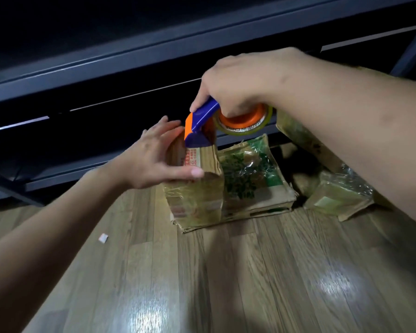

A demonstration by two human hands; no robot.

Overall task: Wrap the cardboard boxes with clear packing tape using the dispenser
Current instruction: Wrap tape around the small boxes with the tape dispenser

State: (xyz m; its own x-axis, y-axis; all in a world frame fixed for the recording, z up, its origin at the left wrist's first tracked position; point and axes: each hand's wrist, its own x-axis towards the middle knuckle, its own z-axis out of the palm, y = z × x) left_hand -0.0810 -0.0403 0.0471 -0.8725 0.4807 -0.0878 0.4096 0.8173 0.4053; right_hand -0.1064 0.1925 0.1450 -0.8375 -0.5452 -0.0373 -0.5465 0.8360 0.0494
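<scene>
I counted two hands: one left hand at centre left and one right hand above centre. There was one tape dispenser, blue and orange, carrying one tape roll. I made out four cardboard boxes: one upright box in the middle, one flat box with green print just right of it, one film-covered box at the right, and one partly hidden box behind the right forearm. One small white scrap lay at lower left.
</scene>
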